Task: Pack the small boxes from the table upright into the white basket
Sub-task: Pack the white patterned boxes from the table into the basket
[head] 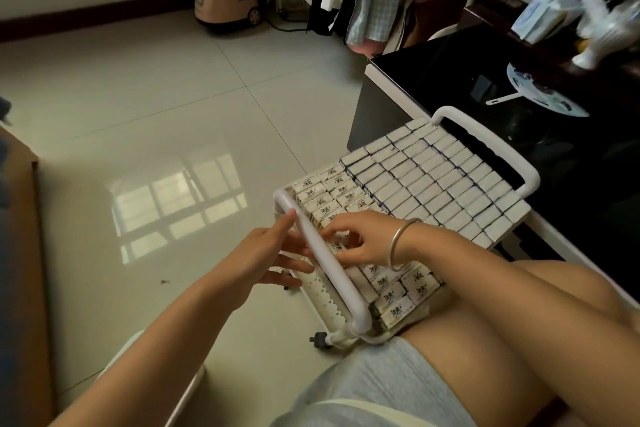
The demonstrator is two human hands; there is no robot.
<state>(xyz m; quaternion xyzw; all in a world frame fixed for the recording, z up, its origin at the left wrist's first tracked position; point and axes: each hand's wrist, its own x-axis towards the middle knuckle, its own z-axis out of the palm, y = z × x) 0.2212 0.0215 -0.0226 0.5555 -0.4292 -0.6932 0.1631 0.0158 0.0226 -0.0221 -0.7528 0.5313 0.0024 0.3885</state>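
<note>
You're packing the small white printed cardboard boxes [391,302] into the white plastic basket [341,279], which is sitting by the black counter [450,73]. Your right hand [363,243] is pinching one box while your left hand [266,253] is bracing the basket's side, fingers straight. Forcing that box in is risking toppling its neighbours.

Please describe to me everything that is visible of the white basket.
The white basket looks like plastic, with a round tube handle at each end and a perforated side wall. It sits between the person's thigh and the black table, packed with small boxes in tight rows. A dark wheel shows under its near corner. The left hand, fingers straight, touches its outer wall; the right hand reaches over the near handle and pinches a box.
</note>
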